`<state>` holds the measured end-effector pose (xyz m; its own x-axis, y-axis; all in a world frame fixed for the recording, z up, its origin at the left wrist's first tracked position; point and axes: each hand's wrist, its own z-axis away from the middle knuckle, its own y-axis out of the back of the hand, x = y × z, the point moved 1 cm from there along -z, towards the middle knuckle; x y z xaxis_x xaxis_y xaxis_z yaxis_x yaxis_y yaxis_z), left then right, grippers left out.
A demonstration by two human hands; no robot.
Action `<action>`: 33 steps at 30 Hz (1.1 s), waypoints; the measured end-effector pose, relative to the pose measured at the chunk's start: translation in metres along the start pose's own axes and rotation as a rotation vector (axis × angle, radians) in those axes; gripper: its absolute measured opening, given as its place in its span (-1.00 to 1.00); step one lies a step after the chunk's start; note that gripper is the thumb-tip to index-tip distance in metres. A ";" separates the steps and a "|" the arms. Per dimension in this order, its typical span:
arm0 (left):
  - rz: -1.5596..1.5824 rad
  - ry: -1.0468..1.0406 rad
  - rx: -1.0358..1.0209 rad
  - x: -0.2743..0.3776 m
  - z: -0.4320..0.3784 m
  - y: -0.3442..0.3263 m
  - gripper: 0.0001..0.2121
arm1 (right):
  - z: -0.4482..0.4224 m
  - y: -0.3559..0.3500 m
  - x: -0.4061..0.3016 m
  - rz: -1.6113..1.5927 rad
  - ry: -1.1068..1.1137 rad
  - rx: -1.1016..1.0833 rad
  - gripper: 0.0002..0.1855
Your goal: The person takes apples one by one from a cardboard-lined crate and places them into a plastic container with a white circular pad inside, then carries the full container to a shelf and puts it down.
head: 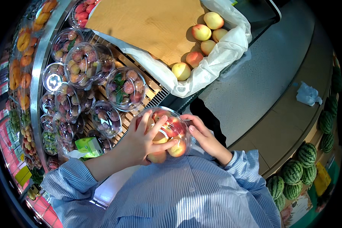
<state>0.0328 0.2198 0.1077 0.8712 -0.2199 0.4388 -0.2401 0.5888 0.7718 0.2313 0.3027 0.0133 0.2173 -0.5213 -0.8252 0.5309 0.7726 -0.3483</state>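
Close to my striped shirt I have a round clear plastic container (175, 125) of red and yellow peaches or nectarines. My left hand (149, 136) lies across its top with the fingers spread, gripping it. My right hand (203, 136) touches its right rim with bent fingers; the thumb is near the edge. Whether the lid is fully closed I cannot tell. Beyond it stands a box lined with white paper (179, 88), with several loose peaches (181, 71) along its right side and a brown sheet (148, 25) over much of it.
Clear tubs of plums (126, 88) stand on a slatted wooden shelf at the left, near a green tissue pack (88, 146). Past a metal rail (40, 71) lie packed orange fruits (24, 41). At the right are a crumpled plastic bag (307, 94) on a ledge and several watermelons (293, 172).
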 end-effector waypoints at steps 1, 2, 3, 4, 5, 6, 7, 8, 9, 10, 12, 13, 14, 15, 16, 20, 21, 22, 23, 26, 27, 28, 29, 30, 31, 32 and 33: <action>0.004 -0.003 -0.001 -0.001 -0.001 -0.002 -0.16 | 0.003 -0.005 0.007 -0.126 -0.036 -0.065 -0.47; 0.009 -0.003 -0.002 -0.001 -0.001 -0.006 -0.13 | 0.006 -0.017 0.015 -0.326 -0.053 -0.048 -0.39; 0.008 0.003 -0.003 -0.002 0.000 -0.007 -0.10 | 0.005 -0.029 0.020 -0.528 -0.063 -0.040 -0.31; -0.012 -0.011 0.015 -0.003 0.000 -0.007 -0.10 | 0.004 -0.030 0.021 -0.558 -0.050 -0.049 -0.27; -0.017 -0.011 0.016 -0.003 -0.001 -0.007 -0.09 | 0.003 -0.030 0.022 -0.588 -0.039 -0.060 -0.24; -0.025 -0.010 0.013 -0.002 -0.002 -0.007 -0.09 | 0.001 -0.032 0.023 -0.622 -0.025 -0.074 -0.20; -0.032 -0.008 0.011 -0.002 -0.002 -0.007 -0.09 | 0.002 -0.033 0.024 -0.522 0.007 -0.058 -0.20; -0.031 -0.014 0.014 -0.003 -0.003 -0.008 -0.08 | 0.004 -0.032 0.025 -0.422 0.039 -0.043 -0.19; -0.028 -0.014 0.002 -0.003 -0.002 -0.008 -0.08 | 0.006 -0.031 0.024 -0.317 0.066 -0.032 -0.18; -0.024 -0.014 -0.008 -0.004 -0.002 -0.007 -0.07 | 0.007 -0.029 0.020 -0.299 0.093 -0.040 -0.16; -0.029 -0.011 -0.003 -0.003 -0.002 -0.008 -0.06 | 0.007 -0.032 0.021 -0.273 0.109 -0.027 -0.17; -0.037 -0.007 -0.005 -0.002 -0.002 -0.008 -0.05 | 0.007 -0.033 0.022 -0.260 0.117 -0.020 -0.17; -0.046 -0.003 -0.007 -0.002 -0.002 -0.008 -0.05 | 0.007 -0.034 0.022 -0.247 0.122 -0.007 -0.18; -0.052 -0.002 -0.007 -0.001 -0.002 -0.009 -0.05 | 0.007 -0.034 0.023 -0.233 0.125 0.007 -0.19; -0.089 -0.001 0.011 0.001 -0.002 -0.010 -0.03 | 0.007 -0.034 0.023 -0.217 0.128 0.021 -0.20; -0.112 0.017 -0.013 0.003 -0.003 -0.008 0.01 | 0.006 -0.035 0.028 -0.143 0.140 0.059 -0.23; -0.115 0.021 -0.008 0.003 -0.003 -0.009 0.02 | 0.006 -0.036 0.028 -0.151 0.128 0.067 -0.23; -0.117 0.024 -0.003 0.003 -0.003 -0.010 0.03 | 0.005 -0.038 0.026 -0.160 0.117 0.076 -0.23; -0.112 0.033 -0.015 0.004 -0.003 -0.010 0.00 | 0.006 -0.039 0.026 -0.168 0.106 0.085 -0.23; -0.100 0.052 -0.044 0.007 -0.003 -0.008 -0.06 | 0.006 -0.038 0.026 -0.161 0.072 0.084 -0.24; -0.099 0.052 -0.049 0.007 -0.004 -0.008 -0.06 | 0.006 -0.038 0.026 -0.169 0.072 0.083 -0.24; -0.098 0.052 -0.054 0.007 -0.004 -0.008 -0.06 | 0.005 -0.039 0.027 -0.178 0.071 0.082 -0.25; -0.104 0.052 -0.052 0.008 -0.004 -0.008 -0.06 | 0.005 -0.039 0.028 -0.186 0.071 0.081 -0.25; -0.108 0.053 -0.050 0.008 -0.005 -0.008 -0.06 | 0.006 -0.039 0.030 -0.217 0.068 0.083 -0.26; -0.112 0.053 -0.047 0.009 -0.005 -0.008 -0.06 | 0.006 -0.039 0.032 -0.247 0.066 0.084 -0.28; -0.131 0.053 -0.062 0.009 -0.005 -0.007 -0.06 | 0.006 -0.039 0.033 -0.278 0.063 0.086 -0.29; -0.149 0.049 -0.075 0.010 -0.006 -0.006 -0.07 | 0.007 -0.037 0.032 -0.294 0.048 0.068 -0.30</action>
<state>0.0458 0.2188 0.1048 0.9152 -0.2718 0.2975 -0.0756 0.6093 0.7894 0.2244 0.2551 0.0028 0.0076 -0.7001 -0.7140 0.6192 0.5639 -0.5464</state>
